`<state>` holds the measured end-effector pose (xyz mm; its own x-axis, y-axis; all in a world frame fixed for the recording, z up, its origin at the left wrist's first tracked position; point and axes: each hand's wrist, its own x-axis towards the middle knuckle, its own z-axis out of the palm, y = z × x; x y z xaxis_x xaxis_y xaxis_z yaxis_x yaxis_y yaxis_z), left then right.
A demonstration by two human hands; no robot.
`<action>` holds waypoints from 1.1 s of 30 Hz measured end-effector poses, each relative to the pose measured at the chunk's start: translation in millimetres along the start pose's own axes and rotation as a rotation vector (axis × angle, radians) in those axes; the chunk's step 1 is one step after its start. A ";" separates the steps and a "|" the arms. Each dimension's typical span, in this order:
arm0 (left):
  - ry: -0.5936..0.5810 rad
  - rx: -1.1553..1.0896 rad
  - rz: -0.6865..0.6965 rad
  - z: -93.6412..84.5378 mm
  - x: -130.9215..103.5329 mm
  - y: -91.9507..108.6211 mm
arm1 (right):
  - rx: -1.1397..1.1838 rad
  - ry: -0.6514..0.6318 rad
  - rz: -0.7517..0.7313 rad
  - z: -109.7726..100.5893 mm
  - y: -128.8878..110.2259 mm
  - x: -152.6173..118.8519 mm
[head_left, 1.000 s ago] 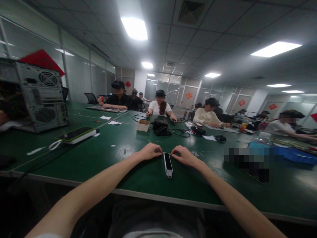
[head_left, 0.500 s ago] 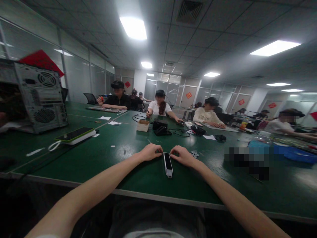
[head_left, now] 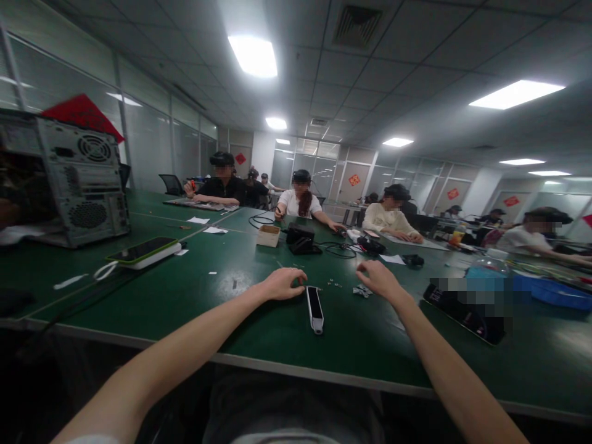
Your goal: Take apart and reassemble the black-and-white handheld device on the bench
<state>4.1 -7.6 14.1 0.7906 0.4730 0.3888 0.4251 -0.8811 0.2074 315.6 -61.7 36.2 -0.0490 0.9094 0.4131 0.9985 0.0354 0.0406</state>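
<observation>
A slim white handheld device (head_left: pixel 315 310) with a long dark screen lies on the green table in front of me. My left hand (head_left: pixel 283 284) rests at its upper left corner, fingers curled with a gap between thumb and forefinger; I see nothing held. To the right, my right hand (head_left: pixel 380 279) hovers with loosely bent fingers apart, beside a small pile of grey metal-looking pieces (head_left: pixel 362 291). Several tiny light pieces (head_left: pixel 333 283) are scattered between the device and that hand.
At left stand an opened computer case (head_left: pixel 86 182) and a phone (head_left: pixel 142 250) on a white power bank. Ahead are a small box (head_left: pixel 267 236) and a black stand (head_left: pixel 301 238). A bottle (head_left: pixel 491 266), dark pouch-like item (head_left: pixel 465 314) and blue tray (head_left: pixel 557 292) lie right. People sit opposite.
My right hand has left the device's upper right side and moved right, to the grey pieces, uncovering the tiny pieces. My left hand has barely moved.
</observation>
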 end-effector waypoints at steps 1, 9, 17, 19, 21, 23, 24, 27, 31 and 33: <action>0.013 0.002 -0.004 -0.4 -0.3 1.0 | -0.029 -0.026 0.048 2.0 9.7 -0.5; 0.056 -0.017 -0.032 -2.7 -0.8 4.6 | 0.064 -0.256 0.210 24.0 42.1 -1.6; 0.140 -0.037 -0.030 -1.6 -0.2 5.7 | 0.064 -0.010 0.248 12.6 23.6 -0.4; 0.158 -0.059 -0.032 -1.9 0.4 8.7 | 0.133 0.100 0.163 11.3 7.0 1.2; 0.184 -0.101 -0.043 -2.0 1.3 13.3 | 0.232 0.189 0.093 12.0 -16.5 2.0; 0.223 -0.184 -0.077 -1.2 2.4 18.7 | 0.347 0.244 0.029 13.2 -44.5 0.8; 0.241 -0.237 -0.099 -0.3 2.9 21.2 | 0.404 0.264 0.004 13.7 -58.7 -0.7; 0.277 -0.388 -0.148 3.1 4.3 27.1 | 0.550 0.315 -0.088 14.3 -94.9 -8.6; 0.311 -0.512 -0.183 3.5 6.0 30.0 | 0.611 0.321 -0.237 15.1 -115.9 -19.4; 0.304 -0.561 -0.198 0.8 7.1 29.3 | 0.610 0.296 -0.273 15.5 -116.2 -20.8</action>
<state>22.6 -30.0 22.2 0.5270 0.6767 0.5142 0.1905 -0.6837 0.7045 200.9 -78.3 8.8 -0.2153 0.6881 0.6930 0.7806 0.5477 -0.3012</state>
